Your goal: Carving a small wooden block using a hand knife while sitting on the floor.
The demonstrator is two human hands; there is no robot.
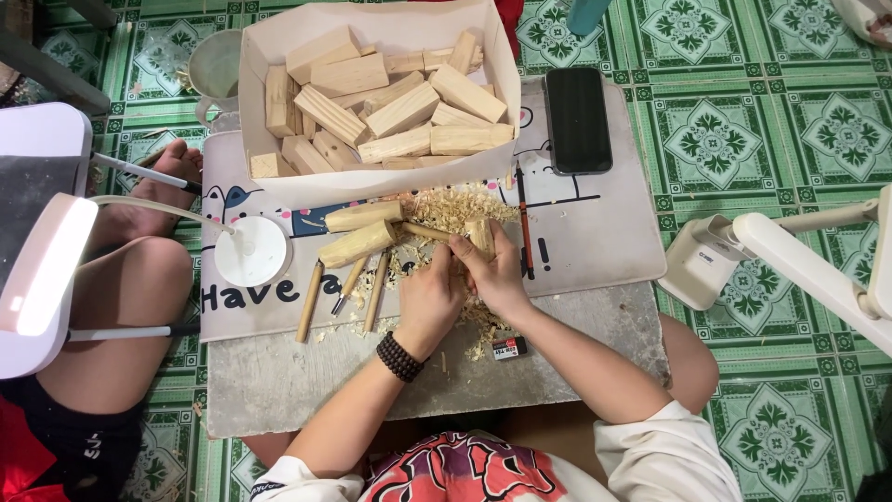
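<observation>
A small pale wood piece (480, 235) sits above the mat's shavings pile (452, 210), clenched in the right hand (497, 276); the left hand (429, 299) closes its fingers around a carving tool (426, 231) pressed against it. Carved wooden pegs (360, 230) lie just left, the cardboard box of blocks (376, 102) beyond on the counter (297, 381).

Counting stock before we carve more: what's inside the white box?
The white box holds a loose pile of pale cut wooden blocks, stacked at mixed angles. The box floor and any lower blocks are covered.
</observation>
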